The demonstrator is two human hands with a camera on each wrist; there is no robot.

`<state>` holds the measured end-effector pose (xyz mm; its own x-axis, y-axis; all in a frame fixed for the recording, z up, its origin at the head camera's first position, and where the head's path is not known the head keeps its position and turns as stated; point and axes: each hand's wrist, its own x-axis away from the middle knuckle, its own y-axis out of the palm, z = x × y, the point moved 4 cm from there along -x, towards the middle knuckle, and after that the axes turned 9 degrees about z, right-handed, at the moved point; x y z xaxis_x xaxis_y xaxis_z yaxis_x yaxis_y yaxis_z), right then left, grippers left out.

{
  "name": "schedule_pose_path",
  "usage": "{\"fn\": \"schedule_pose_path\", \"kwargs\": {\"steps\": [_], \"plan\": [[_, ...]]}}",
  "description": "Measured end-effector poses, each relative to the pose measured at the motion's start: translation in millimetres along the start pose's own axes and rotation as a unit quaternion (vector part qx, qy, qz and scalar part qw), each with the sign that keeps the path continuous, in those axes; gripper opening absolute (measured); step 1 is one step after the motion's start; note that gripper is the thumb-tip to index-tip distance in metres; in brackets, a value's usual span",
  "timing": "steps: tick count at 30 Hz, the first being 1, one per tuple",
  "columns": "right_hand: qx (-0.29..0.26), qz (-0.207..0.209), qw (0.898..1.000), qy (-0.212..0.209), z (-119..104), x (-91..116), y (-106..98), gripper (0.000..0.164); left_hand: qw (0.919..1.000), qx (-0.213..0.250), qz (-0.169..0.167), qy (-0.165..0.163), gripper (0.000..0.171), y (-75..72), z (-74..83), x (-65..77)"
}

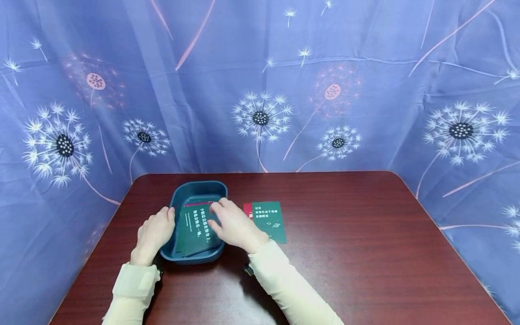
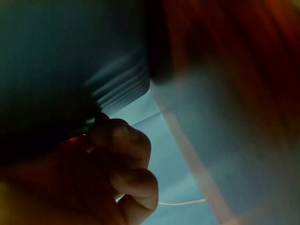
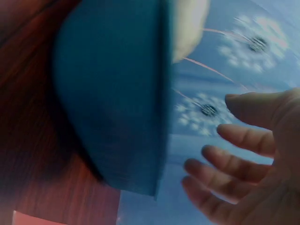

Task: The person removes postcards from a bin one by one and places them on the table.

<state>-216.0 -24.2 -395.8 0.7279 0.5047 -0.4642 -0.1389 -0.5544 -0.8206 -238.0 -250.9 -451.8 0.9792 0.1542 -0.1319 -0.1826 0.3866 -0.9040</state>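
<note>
A dark blue plastic basin (image 1: 199,259) stands on the table's left side. Green cards with white printed text (image 1: 187,239) lie in it, and a red edge shows at their far side. My left hand (image 1: 154,232) grips the basin's left rim; its curled fingers (image 2: 136,145) appear dimly in the left wrist view. Over the basin's right rim hovers my right hand (image 1: 235,223), with nothing in its fingers. In the right wrist view those fingers (image 3: 234,164) are spread and slightly bent, apart from the basin's wall (image 3: 112,93).
Right of the basin, a green card (image 1: 270,223) partly covers a red one (image 1: 247,208) on the brown wooden table (image 1: 365,243). A blue curtain with dandelion prints (image 1: 284,45) hangs behind and along both sides.
</note>
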Motion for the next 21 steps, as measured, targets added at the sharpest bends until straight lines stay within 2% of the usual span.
{"fn": "schedule_pose_path", "kwargs": {"steps": [4, 9, 16, 21], "plan": [[0.088, -0.021, 0.994, -0.066, -9, -11, 18, 0.021, 1.0000, 0.001, -0.002, -0.001, 0.046, 0.3, 0.2, -0.1], [0.145, -0.069, 0.983, -0.085, -13, -19, 38, 0.026, 1.0000, -0.001, 0.000, -0.003, 0.046, 0.7, -0.1, 0.3], [0.215, -0.168, 0.960, -0.056, -10, -18, 70, 0.041, 1.0000, -0.001, -0.002, -0.005, 0.047, 1.2, 0.1, -0.1], [0.261, -0.195, 0.946, 0.006, -5, -22, 84, 0.053, 1.0000, 0.000, -0.004, -0.008, 0.047, 2.9, 0.2, -1.5]]}}
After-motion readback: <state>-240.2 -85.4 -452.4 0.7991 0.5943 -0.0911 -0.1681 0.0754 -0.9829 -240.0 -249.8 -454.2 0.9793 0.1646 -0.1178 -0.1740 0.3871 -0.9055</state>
